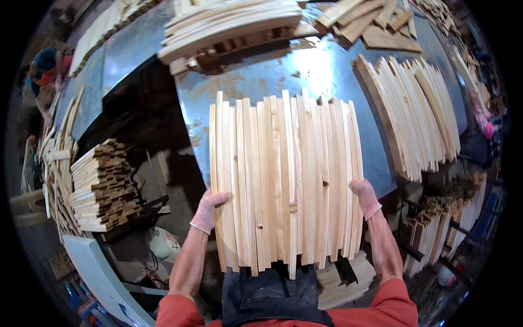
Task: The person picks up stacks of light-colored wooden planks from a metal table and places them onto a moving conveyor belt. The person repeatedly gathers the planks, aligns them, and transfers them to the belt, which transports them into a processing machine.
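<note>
A wide row of pale wooden strips (283, 180), laid side by side with uneven ends, spans the space between my two gloved hands. My left hand (208, 210) presses its left edge, thumb lying over the outermost strips. On the opposite edge, my right hand (364, 197) clasps the row with its thumb on the side; the other fingers of both hands are hidden beneath or behind the wood. The far part of the row is over a shiny metal tabletop (245, 76), while the near ends reach my dark apron (269, 300).
More strips stand in a row (411, 117) on the tabletop's right. A long stack (231, 32) and loose boards (370, 24) lie at the back. Stacked wood (103, 188) is at left, above a white helmet (162, 244). Another person (49, 65) is at far left.
</note>
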{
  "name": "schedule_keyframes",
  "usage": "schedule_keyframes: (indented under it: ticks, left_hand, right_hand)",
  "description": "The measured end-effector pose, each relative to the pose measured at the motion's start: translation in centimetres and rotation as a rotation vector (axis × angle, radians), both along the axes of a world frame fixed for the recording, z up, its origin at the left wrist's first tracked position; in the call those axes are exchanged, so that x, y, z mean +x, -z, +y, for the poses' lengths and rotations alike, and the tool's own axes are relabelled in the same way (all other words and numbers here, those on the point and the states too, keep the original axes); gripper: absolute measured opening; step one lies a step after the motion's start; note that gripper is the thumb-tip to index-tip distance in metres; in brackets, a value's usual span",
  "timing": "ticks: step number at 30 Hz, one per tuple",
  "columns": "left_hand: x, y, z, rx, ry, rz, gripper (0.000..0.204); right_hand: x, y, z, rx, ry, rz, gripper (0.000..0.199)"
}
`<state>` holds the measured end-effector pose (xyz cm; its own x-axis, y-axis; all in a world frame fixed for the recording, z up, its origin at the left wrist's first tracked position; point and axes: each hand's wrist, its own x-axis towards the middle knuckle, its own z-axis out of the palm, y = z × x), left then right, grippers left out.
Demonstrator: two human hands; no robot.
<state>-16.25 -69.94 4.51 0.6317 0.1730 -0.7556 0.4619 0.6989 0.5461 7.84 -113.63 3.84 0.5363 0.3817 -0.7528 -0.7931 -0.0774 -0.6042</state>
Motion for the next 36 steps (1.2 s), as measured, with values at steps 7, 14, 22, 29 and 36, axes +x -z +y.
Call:
schedule_keyframes:
  ticks: [7,14,22,29,36]
  left_hand:
    - [-10.7,-7.2,1.4,0.129,-0.229,-0.103,0.066]
    - [-31.0,-14.0,4.6,0.315,-0.506,-0.281,0.078]
    - [-60.7,-19.0,3.2,0.461,-0.924,-0.249,0.084]
    - [-83.6,-18.4,-3.2,0.462,-1.395,-0.121,0.062]
    - [-97.1,-16.9,-8.6,0.546,-1.636,0.033,0.075]
  right_hand:
    - [-3.0,-4.4,6.8,-0.034,-0.153,-0.168,0.015]
    - [-10.2,-8.7,20.1,0.234,-0.352,-0.385,0.027]
    - [-28.8,-9.9,43.6,0.652,-0.858,-0.326,0.021]
    - [-59.9,-17.6,59.1,0.623,-1.400,0.036,0.053]
    - [-81.7,-17.2,64.6,0.421,-1.639,-0.074,0.045]
